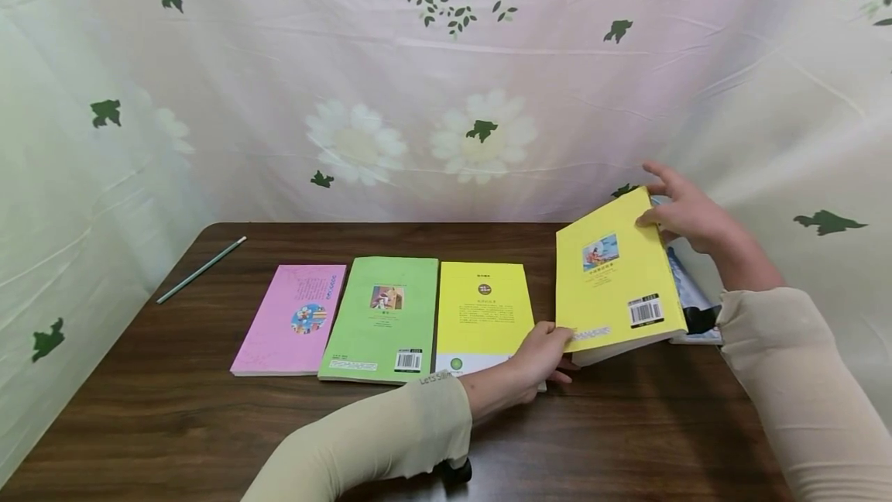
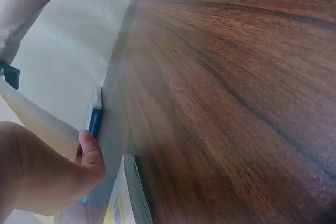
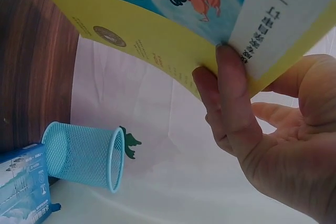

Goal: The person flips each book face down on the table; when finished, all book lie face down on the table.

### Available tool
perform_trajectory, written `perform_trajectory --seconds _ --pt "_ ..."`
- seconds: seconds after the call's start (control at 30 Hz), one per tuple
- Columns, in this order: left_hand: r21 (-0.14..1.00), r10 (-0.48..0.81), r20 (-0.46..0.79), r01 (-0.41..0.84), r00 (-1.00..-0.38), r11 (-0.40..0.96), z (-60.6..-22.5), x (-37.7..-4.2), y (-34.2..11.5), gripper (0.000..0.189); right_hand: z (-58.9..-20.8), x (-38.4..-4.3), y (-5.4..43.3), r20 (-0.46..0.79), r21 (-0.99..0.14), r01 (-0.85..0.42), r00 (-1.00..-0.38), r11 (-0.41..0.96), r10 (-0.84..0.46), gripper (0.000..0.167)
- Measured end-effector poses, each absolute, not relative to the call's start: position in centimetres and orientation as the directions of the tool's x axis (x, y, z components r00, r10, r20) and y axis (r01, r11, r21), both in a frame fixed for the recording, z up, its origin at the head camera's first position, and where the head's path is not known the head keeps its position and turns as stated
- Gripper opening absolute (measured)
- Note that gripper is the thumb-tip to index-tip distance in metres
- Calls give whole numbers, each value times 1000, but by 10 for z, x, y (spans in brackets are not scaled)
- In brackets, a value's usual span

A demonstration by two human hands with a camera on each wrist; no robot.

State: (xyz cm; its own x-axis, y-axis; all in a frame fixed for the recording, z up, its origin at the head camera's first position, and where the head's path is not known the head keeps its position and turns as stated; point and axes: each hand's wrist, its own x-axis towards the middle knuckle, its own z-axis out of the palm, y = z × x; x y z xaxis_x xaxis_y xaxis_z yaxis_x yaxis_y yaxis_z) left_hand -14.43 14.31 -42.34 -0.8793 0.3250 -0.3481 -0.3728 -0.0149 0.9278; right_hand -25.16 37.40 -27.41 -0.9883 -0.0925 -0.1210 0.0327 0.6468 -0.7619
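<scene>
A yellow book is tilted up over the right part of the table, its back cover with picture and barcode facing the head camera. My right hand pinches its upper right corner, thumb on the back cover; in the right wrist view two fingertips lie on the illustrated front cover. At the book's lower left corner my left hand grips the edge. Under the left wrist lies a second yellow book, flat and partly covered. Left of it are a green book and a pink book, side by side.
A thin pale rod lies at the table's far left. Behind the raised book, at the right, sit a blue-and-white pack and a light blue mesh cup. A printed curtain hangs along the back edge of the wooden table.
</scene>
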Motion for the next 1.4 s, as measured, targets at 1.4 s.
perform_trajectory --seconds 1.4 --pt "952 184 -285 -300 -941 -57 -429 -131 154 55 -338 -266 420 -252 -786 42 -933 617 -258 98"
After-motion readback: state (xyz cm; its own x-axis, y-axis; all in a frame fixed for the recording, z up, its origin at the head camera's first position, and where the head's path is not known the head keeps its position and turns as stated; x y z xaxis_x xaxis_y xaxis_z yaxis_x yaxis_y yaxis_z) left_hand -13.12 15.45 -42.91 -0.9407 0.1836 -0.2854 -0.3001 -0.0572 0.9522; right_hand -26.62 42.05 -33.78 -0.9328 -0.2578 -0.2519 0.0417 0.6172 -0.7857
